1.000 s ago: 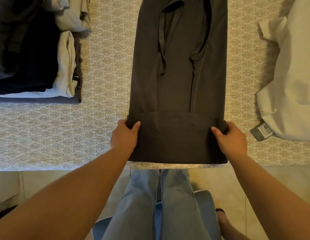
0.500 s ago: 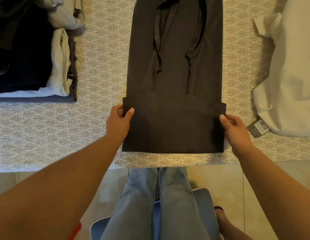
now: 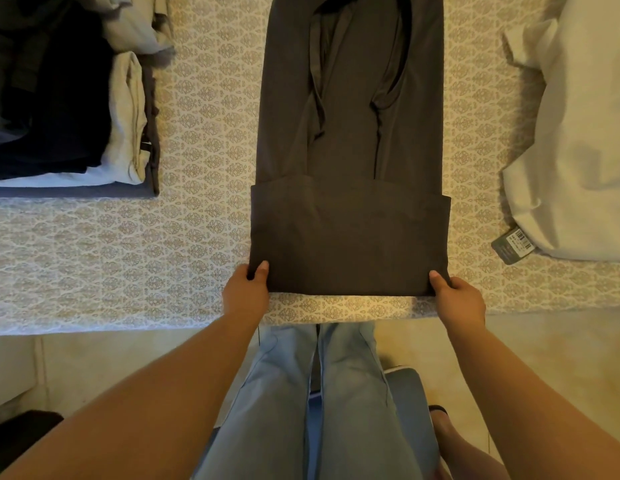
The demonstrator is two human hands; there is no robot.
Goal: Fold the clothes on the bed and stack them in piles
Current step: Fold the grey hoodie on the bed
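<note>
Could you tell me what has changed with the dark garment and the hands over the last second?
Both hands slid from the top edge of the folded flap back to its near corners: the left hand and right hand now pinch the bottom fold of the dark brown garment. The flap lies flat. The folded clothes pile and white garment stayed put.

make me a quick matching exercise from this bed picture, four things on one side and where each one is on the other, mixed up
Things:
1. dark grey garment
2. stack of folded clothes
3. white garment
4. barcode tag

Places:
A. far left of the bed
B. far right of the bed
C. middle of the bed, its near fold gripped by both hands
D. at the white garment's near left corner

Pairs: 1-C, 2-A, 3-B, 4-D
</note>
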